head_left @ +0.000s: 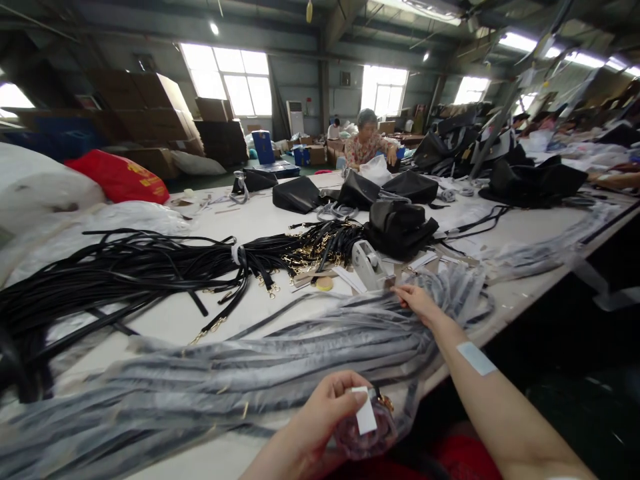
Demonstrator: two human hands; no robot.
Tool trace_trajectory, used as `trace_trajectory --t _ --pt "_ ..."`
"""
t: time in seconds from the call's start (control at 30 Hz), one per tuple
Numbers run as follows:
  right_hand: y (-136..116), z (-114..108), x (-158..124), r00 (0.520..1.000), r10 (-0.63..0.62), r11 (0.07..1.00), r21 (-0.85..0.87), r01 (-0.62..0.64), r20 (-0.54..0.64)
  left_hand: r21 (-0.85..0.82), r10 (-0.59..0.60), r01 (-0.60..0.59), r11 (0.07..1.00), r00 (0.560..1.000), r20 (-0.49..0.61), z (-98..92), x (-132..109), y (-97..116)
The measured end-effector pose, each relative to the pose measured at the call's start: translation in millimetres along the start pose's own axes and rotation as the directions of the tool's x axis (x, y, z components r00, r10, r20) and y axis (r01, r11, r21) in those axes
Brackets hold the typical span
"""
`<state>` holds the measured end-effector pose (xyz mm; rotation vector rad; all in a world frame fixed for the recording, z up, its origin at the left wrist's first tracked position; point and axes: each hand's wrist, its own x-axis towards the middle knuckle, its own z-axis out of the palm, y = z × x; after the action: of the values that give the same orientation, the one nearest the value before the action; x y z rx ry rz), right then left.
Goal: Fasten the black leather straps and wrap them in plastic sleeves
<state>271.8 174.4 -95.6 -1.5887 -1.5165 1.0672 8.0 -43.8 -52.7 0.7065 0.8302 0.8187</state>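
Observation:
In the lower middle, my left hand (333, 407) is closed on a wrapped strap (367, 437), a coil in clear plastic with gold hardware at its edge. Under the thumb, a small white paper slip (365, 412) lies against it. My right hand (416, 303) reaches forward, thumb and forefinger pinched at the front of a white tape dispenser (369, 265); the clear tape between them barely shows. Plastic-wrapped straps (280, 357) spread in a long pile beneath and beside both hands.
Black straps (150, 273) with gold clasps lie bundled at the left. Black bags (400, 227) stand beyond the dispenser, near a yellow tape roll (325, 283). Another person (367, 141) sits across the table. A red bag (120, 177) rests at the far left. The table edge (530, 310) runs along the right.

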Motion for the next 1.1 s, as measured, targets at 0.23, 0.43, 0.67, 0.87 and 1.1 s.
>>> trace_trajectory --t 0.23,0.43,0.67,0.87,1.1 --pt "-12.0 -2.8 -17.8 1.0 -0.023 0.988 0.15 0.021 0.018 0.082 0.045 -0.04 0.996 0.997 -0.063 14.7 -6.1 12.5" --pt "-62.9 -8.8 -81.2 0.977 -0.2 0.925 0.342 0.166 0.068 0.245 0.209 -0.151 0.958 0.95 -0.231 25.2 7.3 15.8" --pt "-92.4 13.9 -178.3 0.941 -0.263 0.897 0.413 0.158 0.212 0.583 0.608 -0.396 0.71 0.762 -0.223 30.8 28.3 21.9" --pt "-76.4 34.1 -195.2 0.936 -0.215 0.914 0.395 0.093 0.278 0.638 0.684 -0.445 0.628 0.708 -0.179 28.8 30.5 18.7" --pt "-68.8 48.9 -184.3 0.943 -0.161 0.956 0.281 0.077 0.29 0.581 0.607 -0.406 0.706 0.769 -0.201 30.5 24.3 14.4"
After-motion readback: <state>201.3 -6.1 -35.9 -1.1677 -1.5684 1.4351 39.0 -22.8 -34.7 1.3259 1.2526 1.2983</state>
